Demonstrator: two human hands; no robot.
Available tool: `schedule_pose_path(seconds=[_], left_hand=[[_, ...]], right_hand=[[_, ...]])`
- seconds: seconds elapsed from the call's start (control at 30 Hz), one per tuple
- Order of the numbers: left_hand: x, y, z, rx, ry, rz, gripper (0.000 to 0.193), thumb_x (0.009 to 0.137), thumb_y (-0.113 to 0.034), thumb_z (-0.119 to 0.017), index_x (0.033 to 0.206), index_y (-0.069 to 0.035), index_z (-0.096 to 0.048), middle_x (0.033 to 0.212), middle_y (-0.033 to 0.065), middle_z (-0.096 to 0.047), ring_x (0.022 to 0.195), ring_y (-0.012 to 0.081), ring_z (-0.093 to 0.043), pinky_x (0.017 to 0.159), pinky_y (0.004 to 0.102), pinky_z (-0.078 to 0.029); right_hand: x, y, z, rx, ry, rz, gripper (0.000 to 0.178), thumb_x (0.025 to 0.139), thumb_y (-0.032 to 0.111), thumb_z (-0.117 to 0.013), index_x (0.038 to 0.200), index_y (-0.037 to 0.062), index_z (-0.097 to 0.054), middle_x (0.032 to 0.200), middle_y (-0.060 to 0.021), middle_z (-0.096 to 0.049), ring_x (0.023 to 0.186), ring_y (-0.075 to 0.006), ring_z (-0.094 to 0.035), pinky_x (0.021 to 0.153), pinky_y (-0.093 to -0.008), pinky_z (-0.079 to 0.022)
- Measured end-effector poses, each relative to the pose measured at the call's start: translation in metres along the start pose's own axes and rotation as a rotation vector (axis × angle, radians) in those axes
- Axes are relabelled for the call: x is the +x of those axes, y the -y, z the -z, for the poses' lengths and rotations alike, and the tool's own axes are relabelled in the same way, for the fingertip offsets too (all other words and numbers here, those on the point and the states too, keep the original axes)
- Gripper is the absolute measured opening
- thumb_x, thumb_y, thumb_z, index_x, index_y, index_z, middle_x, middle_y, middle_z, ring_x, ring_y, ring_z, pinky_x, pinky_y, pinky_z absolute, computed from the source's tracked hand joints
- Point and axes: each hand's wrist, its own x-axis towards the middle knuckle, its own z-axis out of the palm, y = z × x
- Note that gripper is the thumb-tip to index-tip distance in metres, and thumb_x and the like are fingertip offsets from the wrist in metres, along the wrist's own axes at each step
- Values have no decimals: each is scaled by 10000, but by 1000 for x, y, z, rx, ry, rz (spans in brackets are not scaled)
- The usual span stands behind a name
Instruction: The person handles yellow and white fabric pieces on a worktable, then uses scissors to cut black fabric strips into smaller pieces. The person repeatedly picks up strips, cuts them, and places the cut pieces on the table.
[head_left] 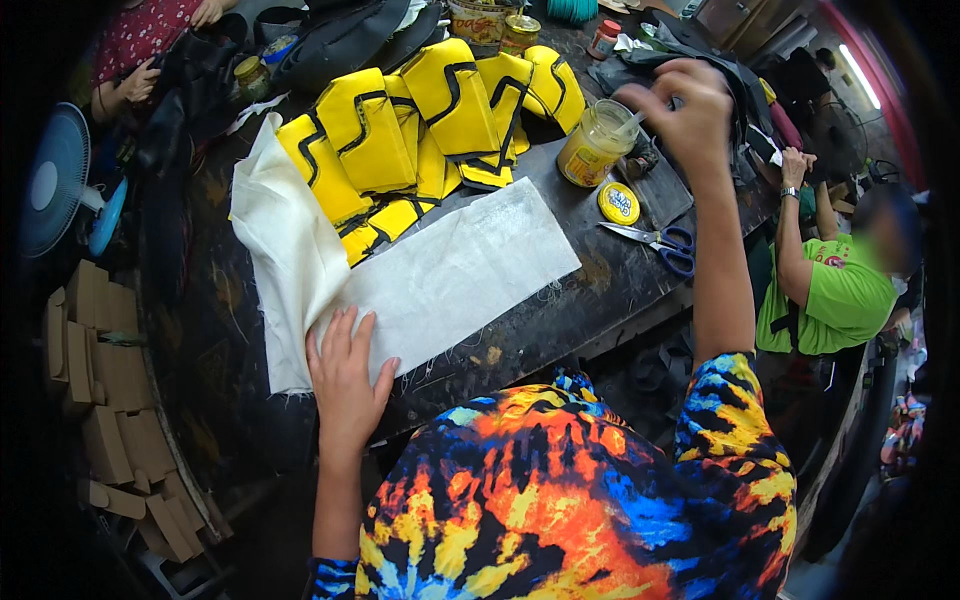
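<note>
the left hand (348,372) lies flat on the white cloth (460,270), fingers spread and thumb out, gripping nothing; the cloth stretches over the dark table (600,275), its left part folded up against the yellow pieces (365,130) with black trim. the right hand (685,110) is raised by the open glass jar (598,145), fingers curled beside a pale stick (630,124) standing in it; whether they grip it, i cannot tell. a yellow lid (619,203) and scissors (660,242) lie near the jar.
</note>
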Motion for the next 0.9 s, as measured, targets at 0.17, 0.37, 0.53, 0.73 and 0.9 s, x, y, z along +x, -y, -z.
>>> schedule_pose_path(seconds=[0.17,0.37,0.53,0.73,0.9], left_hand=[[3,-1,1,-7,20,6,635,864,-265,-755,1432,-67,-553,1517,164,-489,1443,336,-415,1235,558,-204],[4,-2,3,-21,24,13,621,858,-248,-759,1418,-62,-561,1517,155,-489,1442,333,-414,1236,554,-201],[4,-2,4,-16,26,6,619,859,-242,-755,1418,-61,-562,1519,155,-488,1439,335,-418,1233,557,-204],[5,-2,5,-26,29,5,613,865,-240,-749,1418,-55,-561,1517,166,-487,1436,343,-420,1225,561,-212],[4,-1,5,-42,19,1,611,865,-243,-747,1414,-48,-563,1508,171,-495,1427,349,-428,1224,559,-215]], right_hand=[[-19,20,19,210,-148,48,330,819,400,-843,879,83,-771,1303,-116,-656,1253,-325,-572,1054,-459,-413],[-90,78,30,483,477,191,602,815,599,-767,1311,260,-730,1665,-196,-310,1564,-446,-178,1227,-648,-74],[-154,92,-17,330,845,23,885,858,738,-625,1525,166,-520,1686,-249,-202,1572,-438,-146,1231,-640,-74],[-197,93,-16,-44,845,47,1058,886,792,-518,1570,-1,-364,1648,-263,-280,1570,-381,-194,1227,-649,-95],[-172,94,-40,-89,818,165,1094,868,840,-475,1603,44,-321,1655,-242,-290,1573,-374,-199,1233,-646,-67]])
